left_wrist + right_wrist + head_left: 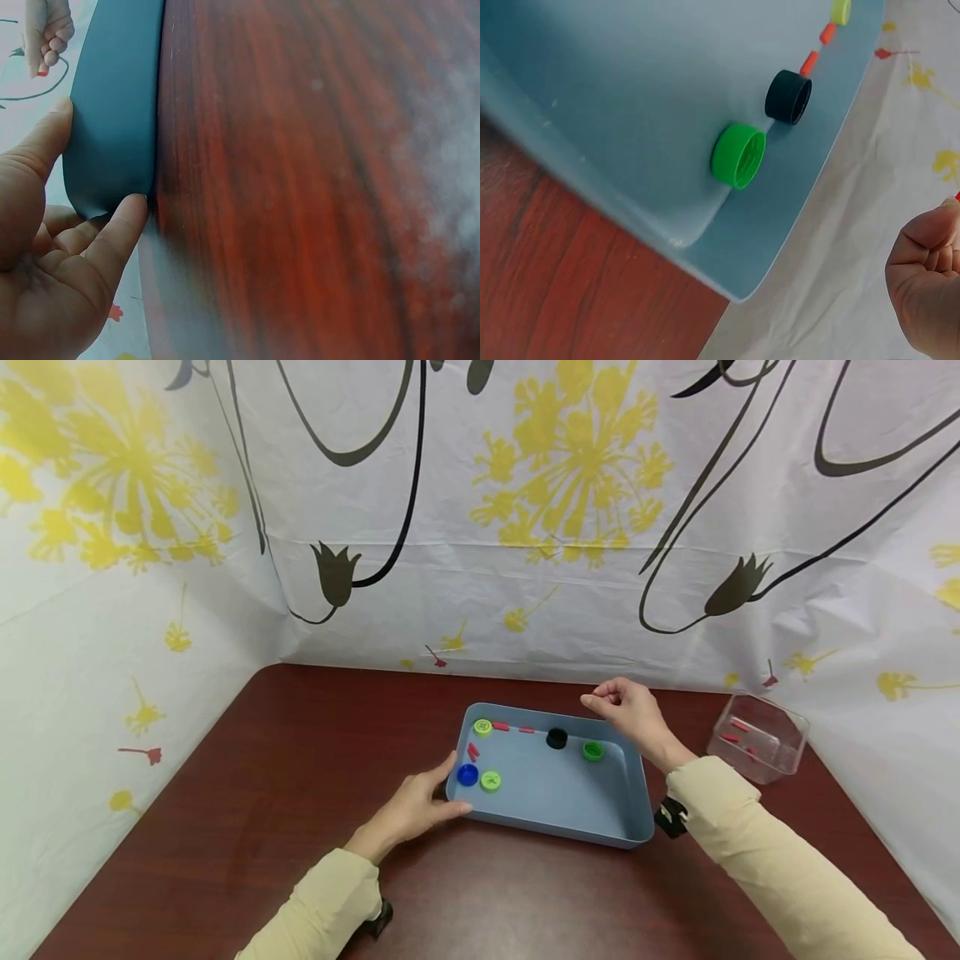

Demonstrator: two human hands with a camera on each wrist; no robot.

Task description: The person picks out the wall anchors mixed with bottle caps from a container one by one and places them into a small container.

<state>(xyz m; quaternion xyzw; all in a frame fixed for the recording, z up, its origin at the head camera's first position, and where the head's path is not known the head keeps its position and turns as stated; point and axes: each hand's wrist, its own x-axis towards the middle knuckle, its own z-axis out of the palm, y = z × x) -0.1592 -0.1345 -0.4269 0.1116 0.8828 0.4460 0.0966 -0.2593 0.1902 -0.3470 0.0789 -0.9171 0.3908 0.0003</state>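
A shallow blue-grey tray (570,793) rests on the table, its near left corner held by my left hand (411,810), with thumb and fingers around the outside walls. My right hand (628,710) is raised over the tray's far right edge. It pinches a small red piece (43,73) between thumb and fingertips, mostly hidden by them. Along the tray's far side lie a yellow-green bottle cap (482,727), red pieces (527,730), a black cap (557,738) and a green cap (738,156). Toward the left end are a blue cap (468,774), another yellow-green cap (491,781) and more red (473,752).
A clear plastic box (757,739) with several red pieces inside stands to the right of the tray, near the table's right edge. The dark red-brown table (330,735) meets a white patterned sheet (465,610) at the back and both sides.
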